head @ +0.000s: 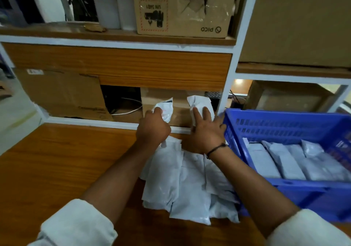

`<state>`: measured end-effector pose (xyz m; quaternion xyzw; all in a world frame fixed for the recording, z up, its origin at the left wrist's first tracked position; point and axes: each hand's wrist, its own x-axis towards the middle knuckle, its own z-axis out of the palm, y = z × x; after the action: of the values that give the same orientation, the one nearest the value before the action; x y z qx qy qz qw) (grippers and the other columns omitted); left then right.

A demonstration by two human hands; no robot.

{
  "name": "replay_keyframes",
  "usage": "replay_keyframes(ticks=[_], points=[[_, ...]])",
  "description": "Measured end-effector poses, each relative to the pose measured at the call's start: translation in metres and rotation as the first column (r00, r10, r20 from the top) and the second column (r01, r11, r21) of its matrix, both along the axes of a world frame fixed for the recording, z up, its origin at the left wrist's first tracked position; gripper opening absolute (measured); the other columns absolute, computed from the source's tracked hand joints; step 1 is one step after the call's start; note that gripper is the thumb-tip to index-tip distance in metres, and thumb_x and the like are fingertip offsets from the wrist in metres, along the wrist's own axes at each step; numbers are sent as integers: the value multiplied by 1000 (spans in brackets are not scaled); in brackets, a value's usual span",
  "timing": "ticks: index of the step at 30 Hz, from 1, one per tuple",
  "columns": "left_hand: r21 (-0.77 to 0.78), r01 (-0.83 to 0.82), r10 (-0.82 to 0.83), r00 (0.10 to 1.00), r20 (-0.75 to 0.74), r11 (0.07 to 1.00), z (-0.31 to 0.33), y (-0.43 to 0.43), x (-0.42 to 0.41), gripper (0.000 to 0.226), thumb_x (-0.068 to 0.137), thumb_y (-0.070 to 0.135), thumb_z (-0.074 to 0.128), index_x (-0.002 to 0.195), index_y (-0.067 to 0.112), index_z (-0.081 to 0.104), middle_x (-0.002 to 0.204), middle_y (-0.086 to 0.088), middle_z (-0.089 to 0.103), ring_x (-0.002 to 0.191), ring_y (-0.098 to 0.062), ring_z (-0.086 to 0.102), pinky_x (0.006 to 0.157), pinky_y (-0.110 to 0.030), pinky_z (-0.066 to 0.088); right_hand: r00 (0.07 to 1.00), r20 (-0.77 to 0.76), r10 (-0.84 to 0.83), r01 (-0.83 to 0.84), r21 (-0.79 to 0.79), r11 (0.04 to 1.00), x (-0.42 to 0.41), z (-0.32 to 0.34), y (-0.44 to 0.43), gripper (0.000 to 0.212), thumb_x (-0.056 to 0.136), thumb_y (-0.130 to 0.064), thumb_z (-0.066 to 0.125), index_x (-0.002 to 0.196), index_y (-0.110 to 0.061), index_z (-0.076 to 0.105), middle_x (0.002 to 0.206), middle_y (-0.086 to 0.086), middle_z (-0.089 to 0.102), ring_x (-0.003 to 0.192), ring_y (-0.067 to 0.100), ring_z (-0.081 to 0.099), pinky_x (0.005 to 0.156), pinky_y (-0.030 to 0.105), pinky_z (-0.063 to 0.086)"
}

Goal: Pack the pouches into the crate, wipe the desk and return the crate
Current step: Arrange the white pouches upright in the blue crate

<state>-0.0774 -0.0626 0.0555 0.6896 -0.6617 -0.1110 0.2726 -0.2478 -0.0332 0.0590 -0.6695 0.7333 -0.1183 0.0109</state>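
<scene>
A heap of white pouches (pixel 188 181) lies on the wooden desk (pixel 62 166), just left of a blue plastic crate (pixel 284 188). Several more pouches (pixel 296 162) lie in a row inside the crate. My left hand (pixel 152 127) is closed around the end of one pouch (pixel 167 109) at the far edge of the heap. My right hand (pixel 206 131) grips another pouch (pixel 199 105), its fingers spread over it, close to the crate's left wall.
A low shelf opening behind the heap holds cardboard boxes (pixel 62 93) and a white cable (pixel 131 110). A white shelf post (pixel 226 93) stands by the crate's far left corner. An upper shelf carries a large PICO carton (pixel 182 8).
</scene>
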Motion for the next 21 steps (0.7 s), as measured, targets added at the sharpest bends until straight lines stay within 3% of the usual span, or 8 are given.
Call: replay_keyframes(ticks=[11,16,21], points=[[-18,216,-216,974,-66,976,19,4,-97,57,84,34,59,139,26,54,135,-10,58,122,-35,56,99,-41,50,995,39,-88,92,-114,989,-87,35,33,76,92,-36,51,155,-36,9,163,5,11,135,51,27,108,65,26],[-103,249,-258,962,-89,963,33,14,-169,49,89,34,59,137,25,56,140,-7,53,124,-32,55,100,-40,48,993,56,-107,114,-132,985,-154,34,49,69,94,-35,49,155,-34,16,162,4,16,131,50,32,107,65,28],[-76,262,-266,962,-55,962,36,28,-245,47,90,33,59,137,25,55,140,-8,48,120,-33,57,99,-41,49,988,76,-137,145,-108,983,-231,36,60,69,94,-35,50,156,-34,18,161,3,20,131,48,35,105,63,31]])
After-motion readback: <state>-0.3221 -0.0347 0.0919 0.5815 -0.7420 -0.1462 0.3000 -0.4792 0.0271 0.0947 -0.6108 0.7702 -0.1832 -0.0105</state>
